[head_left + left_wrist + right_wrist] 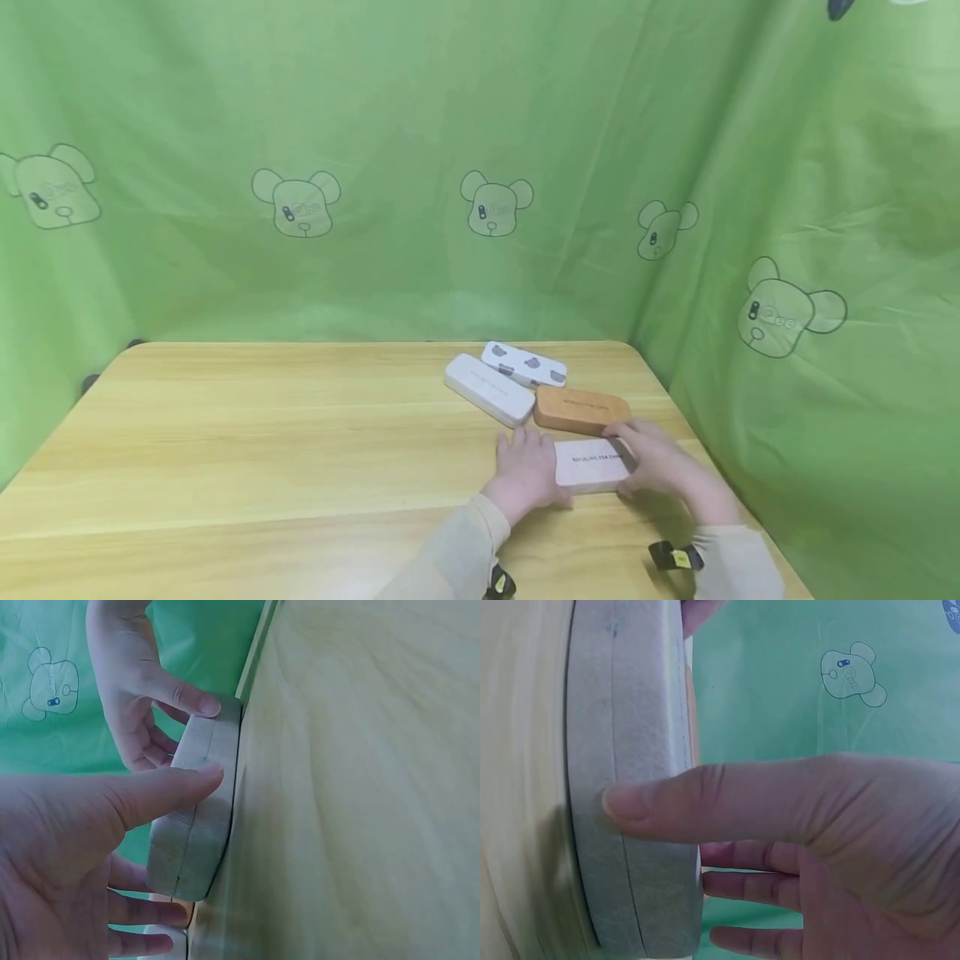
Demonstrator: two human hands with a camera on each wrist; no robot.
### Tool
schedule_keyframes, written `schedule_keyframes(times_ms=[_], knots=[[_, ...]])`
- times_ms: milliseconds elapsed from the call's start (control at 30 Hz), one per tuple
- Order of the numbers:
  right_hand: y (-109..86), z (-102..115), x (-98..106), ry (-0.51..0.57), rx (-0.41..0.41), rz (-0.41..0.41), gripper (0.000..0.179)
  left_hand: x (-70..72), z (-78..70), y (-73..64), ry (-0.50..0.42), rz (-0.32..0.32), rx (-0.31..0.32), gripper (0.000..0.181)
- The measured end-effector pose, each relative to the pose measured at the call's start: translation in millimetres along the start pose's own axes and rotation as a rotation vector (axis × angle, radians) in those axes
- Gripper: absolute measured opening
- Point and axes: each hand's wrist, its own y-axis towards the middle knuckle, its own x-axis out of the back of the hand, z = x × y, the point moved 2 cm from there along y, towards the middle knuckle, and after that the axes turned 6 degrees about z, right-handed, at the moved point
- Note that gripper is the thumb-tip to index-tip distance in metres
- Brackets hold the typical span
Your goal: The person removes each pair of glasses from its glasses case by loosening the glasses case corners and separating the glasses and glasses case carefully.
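A pale glasses case [588, 467] with dark lettering on its lid lies flat near the table's right side. My left hand [528, 468] grips its left end, the thumb [176, 793] on the front side and the fingers toward the back. At the right end my right hand [656, 462] holds it, with its thumb [667, 806] across the seam. The lid's seam [615, 735] looks closed in the right wrist view. Just behind lies an orange-brown glasses case [581, 408], close to the right fingertips.
A white glasses case [491, 390] lies slantwise behind the left hand. Beside it, farther back, is a white case with bear prints [525, 363]. The wooden table [262, 450] is bordered by green curtains [390, 275] at the back and sides.
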Motion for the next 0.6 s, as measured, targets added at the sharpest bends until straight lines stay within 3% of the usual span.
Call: schedule_keyframes(times_ms=[367, 600], knots=[[6.6, 5.1, -8.1, -0.037, 0.006, 0.011, 0.077, -6.7, 4.7, 3.2, -0.104, 0.042, 0.035, 0.095], [7.2, 2.1, -11.0, 0.003, -0.003, 0.019, 0.077, -14.4, 7.6, 4.1, -0.280, 0.030, 0.021, 0.094]])
